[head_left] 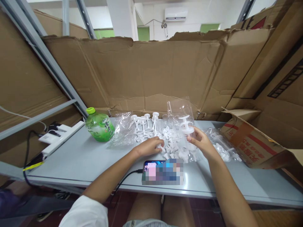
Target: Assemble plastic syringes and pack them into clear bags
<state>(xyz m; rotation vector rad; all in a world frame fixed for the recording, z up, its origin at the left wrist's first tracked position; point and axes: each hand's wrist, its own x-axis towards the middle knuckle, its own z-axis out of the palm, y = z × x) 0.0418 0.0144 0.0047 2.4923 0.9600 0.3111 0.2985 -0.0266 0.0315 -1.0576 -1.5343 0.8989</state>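
Phone (163,171) sits at frame bottom; left hand (149,146) pinches a small white part (161,147), right hand (200,142) grips a spool assembly (186,125). Loose pile (172,148) may scatter if elbowed.

The green plastic drink bottle with a yellow-green cap (99,126) carries a label with dark Chinese characters, too small to make out. The torn brown cardboard box (253,142) at the right shows red printed characters, perhaps Chinese, also unreadable.
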